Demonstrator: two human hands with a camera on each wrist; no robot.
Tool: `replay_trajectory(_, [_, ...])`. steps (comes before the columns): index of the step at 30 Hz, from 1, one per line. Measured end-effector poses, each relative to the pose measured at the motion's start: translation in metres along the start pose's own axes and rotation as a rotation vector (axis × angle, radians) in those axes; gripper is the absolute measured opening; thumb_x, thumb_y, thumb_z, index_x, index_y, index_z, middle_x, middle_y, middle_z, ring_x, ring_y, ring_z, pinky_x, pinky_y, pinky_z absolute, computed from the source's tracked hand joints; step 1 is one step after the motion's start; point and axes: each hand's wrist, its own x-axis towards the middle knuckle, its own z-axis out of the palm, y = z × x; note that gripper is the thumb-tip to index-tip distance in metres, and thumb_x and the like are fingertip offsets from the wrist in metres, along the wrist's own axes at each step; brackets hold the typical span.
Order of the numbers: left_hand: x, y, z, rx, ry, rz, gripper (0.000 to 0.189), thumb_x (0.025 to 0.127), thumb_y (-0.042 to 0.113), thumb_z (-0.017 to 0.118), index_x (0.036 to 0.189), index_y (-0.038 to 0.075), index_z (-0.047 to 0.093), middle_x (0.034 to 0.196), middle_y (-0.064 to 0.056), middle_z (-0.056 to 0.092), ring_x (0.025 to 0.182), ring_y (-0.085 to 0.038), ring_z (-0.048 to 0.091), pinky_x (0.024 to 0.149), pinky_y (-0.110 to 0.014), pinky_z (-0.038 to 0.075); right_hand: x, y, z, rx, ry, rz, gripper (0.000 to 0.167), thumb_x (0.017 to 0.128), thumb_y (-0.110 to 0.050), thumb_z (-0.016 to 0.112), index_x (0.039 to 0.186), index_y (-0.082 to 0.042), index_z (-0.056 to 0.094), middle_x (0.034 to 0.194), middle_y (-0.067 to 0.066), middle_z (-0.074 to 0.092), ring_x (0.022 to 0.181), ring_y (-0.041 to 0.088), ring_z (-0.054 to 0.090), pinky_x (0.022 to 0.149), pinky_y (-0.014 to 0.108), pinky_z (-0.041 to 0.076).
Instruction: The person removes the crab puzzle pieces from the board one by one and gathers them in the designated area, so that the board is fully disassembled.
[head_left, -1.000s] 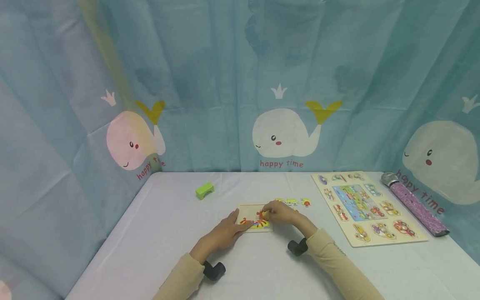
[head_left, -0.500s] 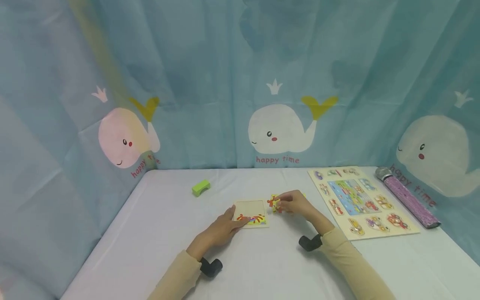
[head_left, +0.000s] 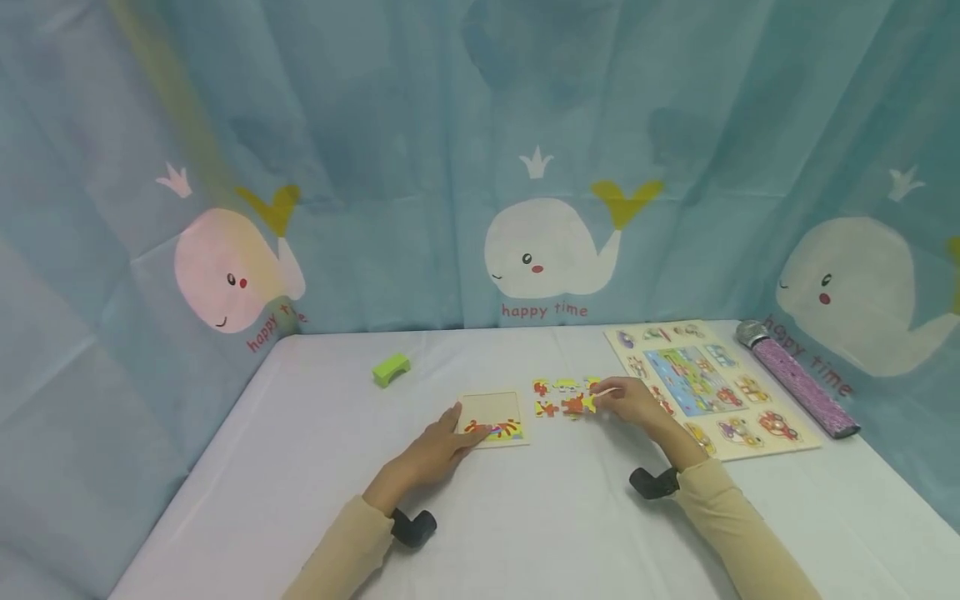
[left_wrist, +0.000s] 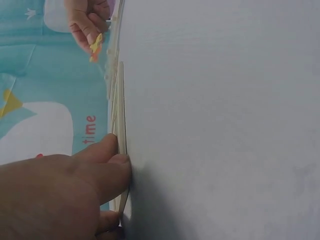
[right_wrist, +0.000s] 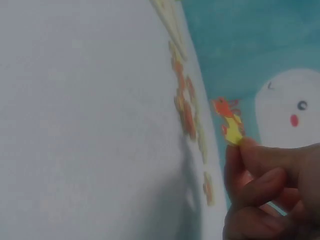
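Observation:
My left hand holds the left side of a small square wooden puzzle board. Its thumb lies over the near part, where colourful pieces fill the bottom row; the upper part shows bare wood. To the right of the board, my right hand pinches a jigsaw piece between thumb and finger. This piece is yellow and orange-red, raised above the table in the right wrist view. Several loose jigsaw pieces lie between the board and the right hand, partly joined or close together.
A green arch block stands at the back left. On the right lies a large wooden picture puzzle, and beyond it a pink glittery microphone. The white table ends at a blue whale-print curtain.
My right hand has moved right from the puzzle board to the loose pieces. An orange-red piece it held now lies among them, and it pinches another. The left hand stays on the board.

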Motion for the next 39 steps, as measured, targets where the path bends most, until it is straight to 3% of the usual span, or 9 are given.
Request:
replay_trajectory(7, [-0.005,-0.004,-0.001,0.006,0.017,0.013,0.040,0.096,0.028,0.046,0.136,0.032,0.044,0.150,-0.026,0.018,0.137,-0.041,0.023,0.107,-0.054,0.028,0.003,0.007,-0.002,-0.069,0.038,0.066,0.029,0.083,-0.021,0.065,0.107,-0.004,0.067,0.112,0.020,0.062,0.094,0.026,0.058,0.071,0.032,0.048])
replay_trajectory(14, [-0.011,-0.007,0.003,0.002,0.012,0.012,0.041,0.096,0.028,0.046,0.137,0.034,0.042,0.149,-0.027,0.017,0.137,-0.042,0.022,0.107,-0.055,0.027,0.007,0.013,0.000,-0.081,0.046,0.125,0.024,0.083,-0.017,0.064,0.103,-0.003,0.068,0.109,0.018,0.063,0.088,0.020,0.059,0.070,0.029,0.049])
replay_trajectory(24, [-0.020,-0.006,0.001,0.038,0.019,0.006,0.040,0.097,0.027,0.045,0.136,0.035,0.043,0.150,-0.023,0.019,0.138,-0.039,0.021,0.108,-0.054,0.027,0.009,0.007,0.003,-0.154,0.052,0.089,0.021,0.083,-0.016,0.063,0.098,-0.002,0.070,0.096,0.015,0.067,0.074,0.016,0.059,0.064,0.029,0.048])
replay_trajectory(30, [-0.021,-0.008,-0.007,-0.006,0.034,0.015,0.048,0.095,0.026,0.049,0.141,0.020,0.038,0.151,-0.015,0.025,0.138,-0.035,0.024,0.108,-0.053,0.027,0.007,-0.002,0.005,-0.170,0.074,0.030,0.022,0.087,-0.016,0.060,0.101,-0.002,0.068,0.100,0.018,0.064,0.082,0.023,0.059,0.064,0.032,0.048])
replay_trajectory(34, [-0.014,-0.013,-0.008,-0.076,0.105,0.003,0.054,0.092,0.031,0.055,0.139,0.010,0.040,0.149,-0.008,0.033,0.138,-0.034,0.027,0.109,-0.052,0.026,0.008,-0.022,0.021,-0.067,-0.001,-0.063,0.023,0.089,-0.014,0.058,0.104,0.001,0.065,0.095,0.015,0.066,0.075,0.018,0.059,0.063,0.029,0.050])
replay_trajectory(39, [-0.004,-0.018,-0.002,-0.205,0.142,0.000,0.059,0.087,0.034,0.061,0.137,0.009,0.044,0.147,-0.005,0.035,0.138,-0.033,0.025,0.110,-0.053,0.023,0.010,-0.059,0.065,0.009,-0.171,-0.085,0.020,0.087,-0.015,0.060,0.103,-0.004,0.067,0.090,0.005,0.064,0.075,0.013,0.053,0.063,0.024,0.045])
